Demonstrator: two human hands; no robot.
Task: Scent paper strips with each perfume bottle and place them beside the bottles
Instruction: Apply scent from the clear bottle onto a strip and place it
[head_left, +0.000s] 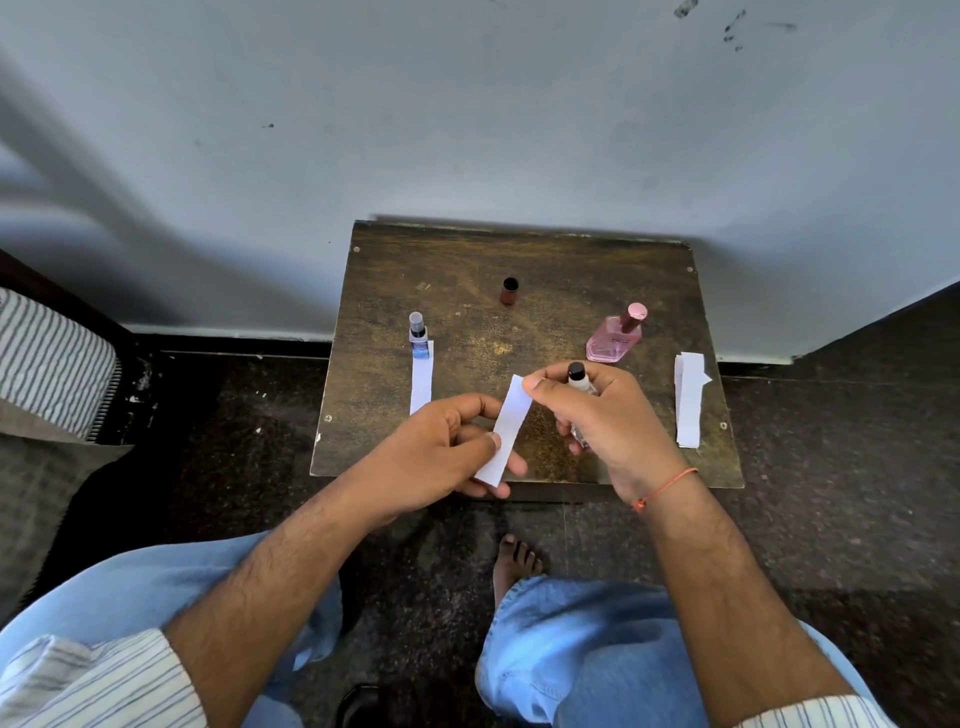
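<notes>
The strip (506, 431) sits in the air over the tabletop's (519, 260) near edge, tilted, upper end close to the nozzle of the clear bottle (577, 379); likely so the spray lands on the paper.

Your left hand (441, 447) pinches the strip's lower half: thumb on its front face, other fingers (511, 462) behind. The top half is free.

Your right hand (602, 415) wraps the clear bottle, black nozzle above the fist, index fingertip beside the strip's upper edge. Contact there: cannot tell.

One strip (422, 382) already lies against the blue bottle (418, 335), far left. Judged done.

Pink bottle (615, 335) stands capped behind the right hand, no strip beside it.

Dark cap (509, 291) stands alone at the back centre, probably off the clear bottle.

Spare strips (689, 400) lie stacked at the right edge, within reach.
</notes>
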